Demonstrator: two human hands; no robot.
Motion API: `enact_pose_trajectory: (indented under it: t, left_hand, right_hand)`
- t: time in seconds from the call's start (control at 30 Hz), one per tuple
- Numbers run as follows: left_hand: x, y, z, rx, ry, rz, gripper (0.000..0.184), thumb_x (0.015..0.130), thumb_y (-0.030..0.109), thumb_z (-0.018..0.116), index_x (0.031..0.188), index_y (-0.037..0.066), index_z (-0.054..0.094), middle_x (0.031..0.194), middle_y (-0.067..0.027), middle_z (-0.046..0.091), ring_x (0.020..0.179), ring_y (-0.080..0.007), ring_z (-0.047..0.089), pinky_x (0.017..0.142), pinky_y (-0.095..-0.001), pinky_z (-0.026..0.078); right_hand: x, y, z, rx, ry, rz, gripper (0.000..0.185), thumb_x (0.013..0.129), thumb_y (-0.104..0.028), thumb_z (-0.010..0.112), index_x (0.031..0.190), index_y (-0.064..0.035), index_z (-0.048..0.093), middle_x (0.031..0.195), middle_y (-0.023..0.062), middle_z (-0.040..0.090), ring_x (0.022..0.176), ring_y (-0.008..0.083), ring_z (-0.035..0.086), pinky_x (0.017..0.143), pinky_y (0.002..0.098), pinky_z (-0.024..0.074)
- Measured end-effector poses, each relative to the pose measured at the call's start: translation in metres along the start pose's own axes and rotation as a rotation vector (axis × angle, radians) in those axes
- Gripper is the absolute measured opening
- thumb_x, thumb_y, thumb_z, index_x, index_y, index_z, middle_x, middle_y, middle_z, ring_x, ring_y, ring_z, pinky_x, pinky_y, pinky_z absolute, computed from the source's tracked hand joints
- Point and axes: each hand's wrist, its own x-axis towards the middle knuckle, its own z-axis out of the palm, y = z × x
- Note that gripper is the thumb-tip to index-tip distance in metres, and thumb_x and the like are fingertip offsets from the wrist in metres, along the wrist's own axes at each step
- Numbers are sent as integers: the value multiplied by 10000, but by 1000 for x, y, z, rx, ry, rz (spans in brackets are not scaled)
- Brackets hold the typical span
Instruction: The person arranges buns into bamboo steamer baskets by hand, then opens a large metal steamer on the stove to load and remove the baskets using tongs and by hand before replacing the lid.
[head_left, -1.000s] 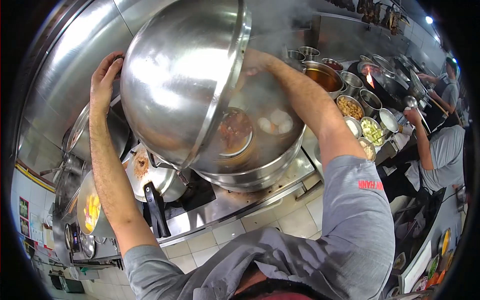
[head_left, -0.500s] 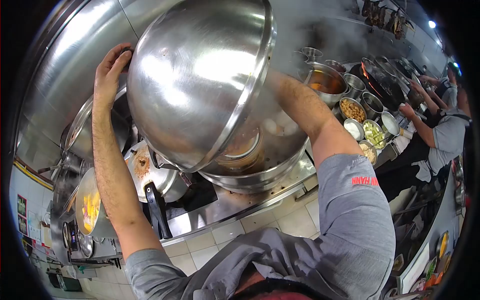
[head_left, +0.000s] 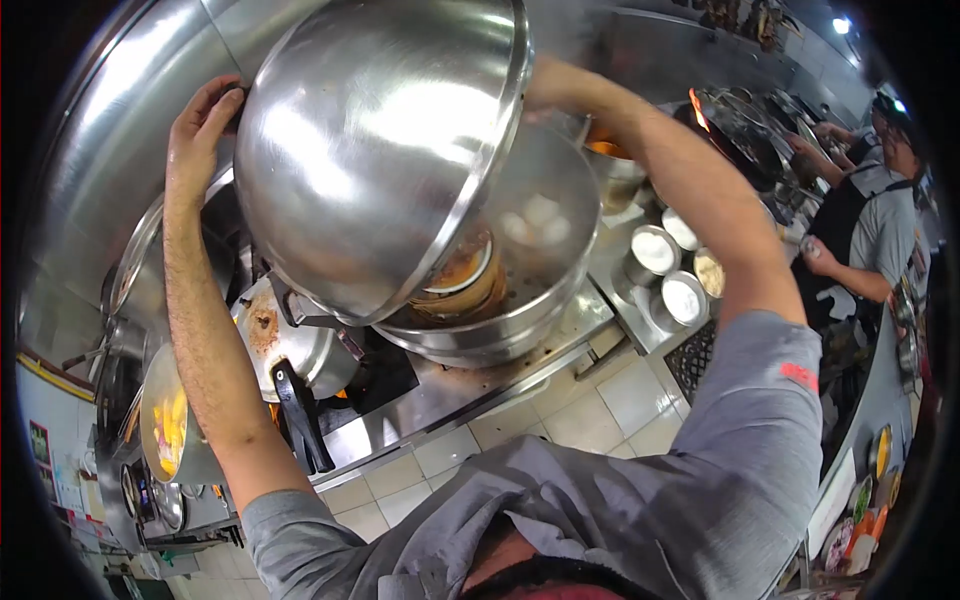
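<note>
A large domed steel lid (head_left: 370, 150) is tilted up over a wide steel pan (head_left: 545, 325) on the stove. My left hand (head_left: 203, 118) is closed around the dark handle at the top of the dome. Behind the lid's raised rim, my right hand (head_left: 547, 85) is partly covered, and its fingers are hidden. Inside the steaming pan stands a round container (head_left: 465, 285) with a pale-rimmed dish of brown food in its top. Several white, egg-like rounded things (head_left: 538, 220) lie beyond it in the pan.
A lidded pot (head_left: 335, 365) with a long black handle (head_left: 302, 415) stands to the left, beside a bowl of yellow food (head_left: 170, 425). Tins of white powder (head_left: 683, 298) sit at right. Flame rises from a dark wok (head_left: 735, 140) near a co-worker (head_left: 870, 230).
My right arm has swung outward and upward, so its hand is now near the lid's upper rim. The lid appears slightly further left, showing more of the pan. The camera view has shifted a little.
</note>
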Motion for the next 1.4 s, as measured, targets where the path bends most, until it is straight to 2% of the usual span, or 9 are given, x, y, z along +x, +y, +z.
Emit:
enact_pose_trajectory:
  t: [0.2,0.33,0.5,0.63,0.83,1.07,1.17,1.23,1.4]
  left_hand:
    - [3,24,25,136,-70,38,401,840,276,599,1135,5,573,1032,-72,615,883,-119,565,764,-258,451]
    - [1,19,15,131,-46,62,392,842,271,595,1127,3,580,1046,-97,612,907,-142,568,762,-270,458]
    - [-3,-12,-22,77,72,25,337,886,210,549,1142,-9,565,1029,-79,606,910,-136,563,787,-250,450]
    - [-8,-39,-38,-259,172,-77,318,906,169,527,1163,-18,542,1016,-60,599,885,-104,557,779,-216,439]
    - [-10,-36,-39,-285,184,-93,296,912,172,516,1149,0,558,955,-20,600,820,-63,532,705,-180,417]
    - [-11,-33,-41,-80,185,-100,301,897,228,527,1134,52,588,966,-1,611,846,-75,534,744,-217,411]
    - [-12,-27,-40,-111,163,-116,302,891,239,523,1122,58,595,973,-5,614,874,-80,542,756,-218,405]
    - [-10,-29,-41,-132,139,-123,295,890,236,520,1114,61,599,980,-12,618,896,-83,549,767,-220,405]
    - [-7,-29,-39,-116,139,-116,302,890,242,517,1124,67,594,983,-12,619,905,-91,551,777,-229,409]
  right_hand:
    - [-148,31,-81,-60,39,64,323,883,-270,556,1095,-28,521,664,14,544,464,68,496,382,201,351]
    - [-251,84,-89,43,264,81,323,902,-269,535,1122,-33,519,664,-6,521,477,41,469,391,173,319]
    - [-361,145,-57,326,519,340,330,904,-245,535,1137,-12,519,666,-3,528,460,53,467,385,178,327]
    - [-393,175,-14,532,604,485,286,892,-262,567,1071,-39,568,653,-14,544,466,42,469,387,165,317]
    - [-314,132,-7,397,526,256,208,886,-168,566,997,6,592,639,0,528,488,54,456,428,197,342]
    - [-175,59,-16,27,402,-98,205,828,-210,601,878,-12,620,586,26,553,513,103,516,462,268,398]
    - [-109,29,-11,41,293,-29,205,829,-194,563,853,2,619,587,86,582,465,141,538,489,305,448]
    - [-56,19,6,-52,186,-24,162,814,-158,576,793,0,606,556,47,558,426,110,506,429,283,411]
    - [47,-4,71,-322,-112,-57,221,799,-204,537,753,-2,616,516,44,565,452,168,562,486,323,477]
